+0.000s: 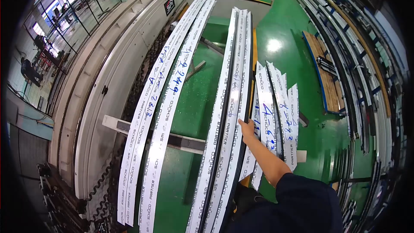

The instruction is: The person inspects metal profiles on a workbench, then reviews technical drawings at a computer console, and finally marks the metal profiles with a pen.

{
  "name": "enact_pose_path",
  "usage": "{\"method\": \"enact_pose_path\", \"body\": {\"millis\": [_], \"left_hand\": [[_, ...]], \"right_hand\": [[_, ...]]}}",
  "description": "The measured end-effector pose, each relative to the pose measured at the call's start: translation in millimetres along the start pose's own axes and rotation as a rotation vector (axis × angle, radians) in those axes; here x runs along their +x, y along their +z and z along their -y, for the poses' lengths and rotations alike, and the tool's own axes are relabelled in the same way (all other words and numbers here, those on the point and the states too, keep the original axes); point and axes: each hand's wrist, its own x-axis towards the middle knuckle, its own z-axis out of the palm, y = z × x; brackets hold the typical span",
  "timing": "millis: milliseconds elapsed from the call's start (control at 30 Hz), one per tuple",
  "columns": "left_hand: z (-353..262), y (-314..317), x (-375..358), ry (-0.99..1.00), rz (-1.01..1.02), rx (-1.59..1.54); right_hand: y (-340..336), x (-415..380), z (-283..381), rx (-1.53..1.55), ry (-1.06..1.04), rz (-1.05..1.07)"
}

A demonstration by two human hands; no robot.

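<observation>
My right hand (247, 132) is closed on the right edge of a long profile (235, 116) wrapped in white printed film. Its thumb lies on top, and the other fingers are partly hidden. This profile runs away from me, with black strips along its length and mitred far ends. To its left lie more long film-wrapped profiles (166, 116), with blue handwriting on them. Shorter film-covered profiles (269, 112), also marked in blue, lie just right of my hand. My left hand is out of view.
Profiles rest across a support bar (185, 142) above the green floor (276, 45). A long pale machine (97, 99) stands on the left. On the right are racks of profiles (351, 56) and a wooden-topped pallet (321, 73). A distant person (31, 70) is at far left.
</observation>
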Motion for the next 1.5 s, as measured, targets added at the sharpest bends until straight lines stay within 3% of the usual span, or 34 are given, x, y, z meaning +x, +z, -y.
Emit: {"method": "enact_pose_path", "body": {"millis": [67, 367, 667, 933, 1100, 1200, 1267, 1400, 1433, 1500], "left_hand": [[4, -2, 3, -0.024, -0.011, -0.031], [21, 2, 16, -0.122, -0.057, -0.15], [36, 2, 10, -0.181, -0.11, -0.262], [61, -4, 0, -0.255, -0.147, -0.441], [92, -19, -20, -0.317, -0.192, -0.671], [116, -29, -38, -0.348, -0.222, -0.837], [132, -36, -52, -0.355, -0.245, -0.933], [162, -52, -80, -0.352, -0.249, -1.099], [203, -76, -61, -0.298, 0.006, -1.214], [200, -69, -59, -0.31, 0.086, -1.278]], "right_hand": [[-2, 1, 6, 0.085, 0.034, 0.081], [17, 57, 0, 0.176, -0.07, 0.051], [54, 86, 52, 0.459, 0.014, 0.266], [44, 105, 42, 0.726, 0.148, 0.438], [59, 89, 34, 0.369, 0.193, 0.319], [56, 83, 12, 0.146, 0.095, 0.152], [44, 77, 9, 0.24, 0.102, 0.221], [49, 103, -9, 0.087, 0.114, 0.153], [52, 118, -18, 0.067, 0.109, 0.151], [49, 97, 4, -0.058, -0.008, 0.114]]}}
